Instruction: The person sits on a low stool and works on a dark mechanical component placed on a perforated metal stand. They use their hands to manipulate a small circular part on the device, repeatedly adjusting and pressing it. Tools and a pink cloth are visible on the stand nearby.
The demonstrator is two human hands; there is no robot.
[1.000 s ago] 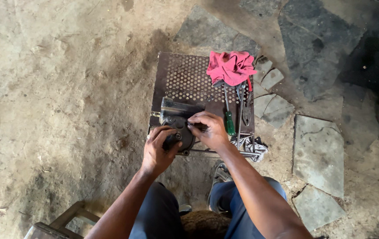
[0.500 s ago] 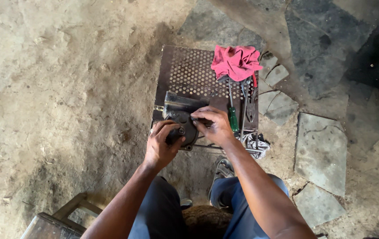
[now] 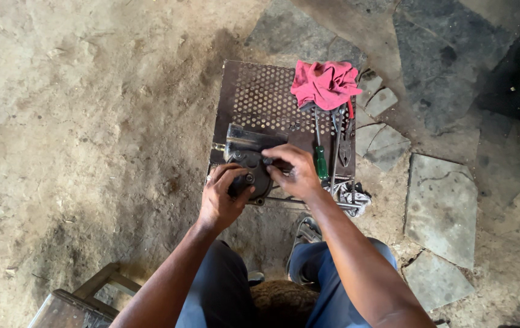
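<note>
Both forearms reached forward and down from the bottom edge, bare to above the elbow, converging at the wrists. The left hand (image 3: 222, 200) lay palm-down, fingers curled in a loose grip. The right hand (image 3: 296, 172) sat just beside it, knuckles up, its 4 fingers bent inward.

Packed dirt floor (image 3: 78, 121) is stretching away to the left of the perforated metal plate (image 3: 260, 97), pale and dusty, darkening to a stained patch just beside the plate's left edge. To the right of the plate, flat grey stone slabs (image 3: 442, 200) are lying cracked and uneven, with sandy gaps running between them. Beyond the plate's far right corner, the ground is sinking into deep shadow. Below and left of the plate, a worn wooden stool (image 3: 71, 304) is poking into view. Soft daylight is falling evenly across the ground.
</note>
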